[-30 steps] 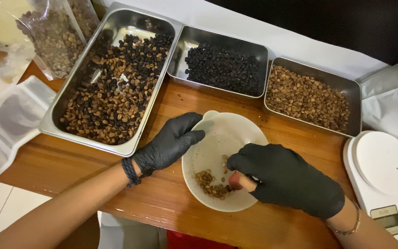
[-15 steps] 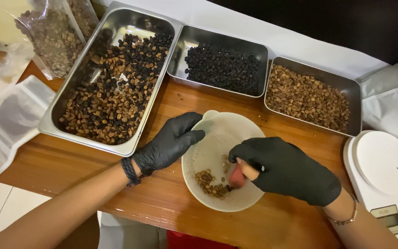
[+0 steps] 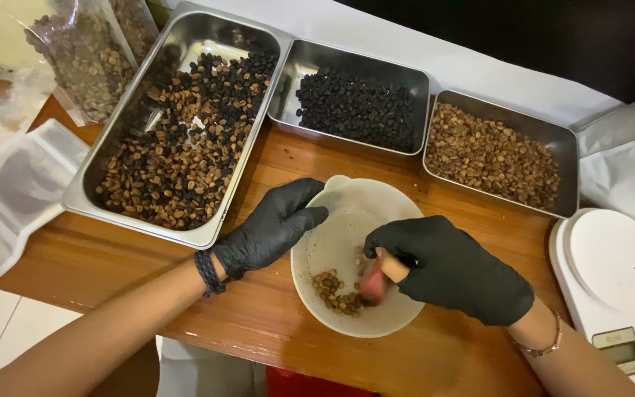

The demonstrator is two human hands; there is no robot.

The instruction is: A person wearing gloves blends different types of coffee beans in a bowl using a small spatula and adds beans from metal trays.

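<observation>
A round white ceramic bowl [image 3: 361, 220] sits on the brown wooden table [image 3: 273, 323], near its front edge, with a small heap of brown coffee beans [image 3: 332, 290] inside. The black-gloved left hand [image 3: 273, 228] rests its fingers on the bowl's left rim, its grip loose and holding nothing. The black-gloved right hand [image 3: 453, 266] has its grip wrapped around a short wooden pestle with a reddish tip [image 3: 378, 279] that touches the beans. Behind stand a large steel tray of mixed beans [image 3: 178, 132], a smaller steel tray of dark beans [image 3: 354, 103] and a steel tray of light brown beans [image 3: 497, 154]; a white kitchen scale [image 3: 619, 272] sits right.
</observation>
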